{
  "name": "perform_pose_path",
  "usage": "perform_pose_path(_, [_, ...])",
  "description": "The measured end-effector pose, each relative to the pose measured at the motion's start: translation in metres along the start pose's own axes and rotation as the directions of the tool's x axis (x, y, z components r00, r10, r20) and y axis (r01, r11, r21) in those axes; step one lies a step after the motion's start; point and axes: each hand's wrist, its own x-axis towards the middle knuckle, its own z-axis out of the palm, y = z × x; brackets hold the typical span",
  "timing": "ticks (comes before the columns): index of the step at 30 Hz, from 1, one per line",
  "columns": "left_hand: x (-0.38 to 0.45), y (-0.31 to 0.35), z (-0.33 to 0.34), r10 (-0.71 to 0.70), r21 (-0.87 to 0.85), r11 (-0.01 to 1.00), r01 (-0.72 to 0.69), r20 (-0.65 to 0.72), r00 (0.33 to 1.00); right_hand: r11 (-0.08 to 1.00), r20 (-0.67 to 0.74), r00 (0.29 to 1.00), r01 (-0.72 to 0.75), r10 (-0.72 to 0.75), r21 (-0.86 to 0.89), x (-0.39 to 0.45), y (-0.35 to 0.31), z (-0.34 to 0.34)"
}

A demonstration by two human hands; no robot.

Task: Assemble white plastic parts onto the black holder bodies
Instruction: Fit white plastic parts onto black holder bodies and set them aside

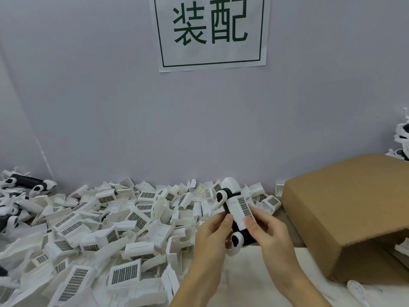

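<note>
Both hands hold one black holder body [249, 237] up above the table, lying at a slant. A white plastic part [238, 207] with a grey grid patch sits along its top face. My left hand [212, 238] grips the holder's left side, thumb on the white part's edge. My right hand [269, 231] grips the right side, thumb pressing the white part near the grid. White rounded end caps [235, 241] show at both ends of the holder. A big pile of loose white parts [106, 231] covers the table to the left.
A brown cardboard box [354, 209] lies on its side at the right, opening toward me. Black-and-white assembled holders [28, 182] lie at the far left, more at the far right edge [402, 138]. A paper sign [210, 29] hangs on the grey wall.
</note>
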Motion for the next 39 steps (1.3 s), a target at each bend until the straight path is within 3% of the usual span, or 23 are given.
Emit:
perform_pose_path(7, [-0.003,0.0,0.004,0.156,0.288,0.947,-0.142,-0.024,0.988,0.996,-0.035,0.999,-0.004,0.001,-0.092,0.0,0.001,0.001])
perform_pose_path(20, [-0.003,0.004,0.003,0.132,0.232,0.966,-0.116,-0.055,0.99,0.991,-0.03,0.991,-0.13,0.131,0.033,0.002,-0.001,-0.006])
perform_pose_path(26, [-0.001,0.002,0.001,0.156,0.406,0.908,-0.1,-0.108,0.982,0.995,-0.124,0.988,-0.101,0.096,-0.028,0.004,0.002,-0.004])
perform_pose_path(30, [-0.003,0.007,0.002,0.08,0.216,0.974,-0.067,-0.052,0.995,0.992,-0.108,0.994,-0.038,0.025,-0.122,0.003,0.002,-0.004])
perform_pose_path(34, [-0.003,0.005,0.006,0.115,0.18,0.978,-0.105,-0.042,0.993,0.994,-0.022,0.994,-0.104,0.104,0.014,0.002,-0.001,-0.005])
perform_pose_path(39, [-0.01,0.004,0.01,0.128,0.096,0.986,-0.133,0.058,0.99,0.987,0.086,0.984,-0.16,0.158,0.017,-0.001,-0.01,0.0])
